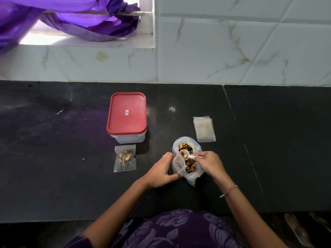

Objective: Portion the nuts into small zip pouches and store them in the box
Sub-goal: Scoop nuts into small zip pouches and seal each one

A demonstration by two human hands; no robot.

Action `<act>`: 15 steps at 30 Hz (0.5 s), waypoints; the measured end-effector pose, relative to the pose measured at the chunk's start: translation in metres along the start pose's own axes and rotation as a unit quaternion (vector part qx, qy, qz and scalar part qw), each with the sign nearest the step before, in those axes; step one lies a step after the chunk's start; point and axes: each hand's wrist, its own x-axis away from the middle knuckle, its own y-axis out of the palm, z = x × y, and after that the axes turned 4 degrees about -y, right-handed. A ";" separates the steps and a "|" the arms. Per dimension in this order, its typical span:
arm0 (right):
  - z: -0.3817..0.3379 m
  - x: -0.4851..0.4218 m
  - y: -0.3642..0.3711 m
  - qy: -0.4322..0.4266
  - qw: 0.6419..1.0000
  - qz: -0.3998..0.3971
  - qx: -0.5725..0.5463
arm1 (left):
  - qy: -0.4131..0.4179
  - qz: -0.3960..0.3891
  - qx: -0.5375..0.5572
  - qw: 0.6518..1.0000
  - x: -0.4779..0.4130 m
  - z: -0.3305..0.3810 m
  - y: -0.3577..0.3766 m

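A clear plastic bag of mixed nuts [193,151] lies open on the black counter [53,158]. My left hand [161,171] holds a small empty zip pouch [177,163] open beside the bag's mouth. My right hand [209,162] grips a white plastic spoon [188,155] whose bowl carries a few nuts over the bag. A filled zip pouch [125,158] lies flat to the left, just in front of the clear box with a red lid [126,116], which is closed.
A small stack of empty zip pouches [204,129] lies behind the nut bag on the right. A marble-tiled wall runs along the counter's back, with a window and purple curtain [86,20] at upper left. A foot [295,228] shows on the floor at lower right.
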 end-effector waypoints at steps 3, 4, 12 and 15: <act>0.006 0.000 -0.006 0.008 0.999 -0.040 -0.011 | 0.004 0.008 0.022 1.000 0.001 0.000 0.001; 0.008 0.001 -0.006 0.011 0.999 -0.042 -0.016 | 0.004 0.014 0.032 0.999 0.002 0.000 0.002; 0.019 0.005 -0.007 0.047 0.992 -0.018 -0.118 | 0.015 0.087 0.122 0.989 0.012 -0.002 0.001; 0.024 0.007 -0.010 0.064 0.986 -0.019 -0.151 | 0.028 0.118 0.135 0.984 0.014 0.000 -0.003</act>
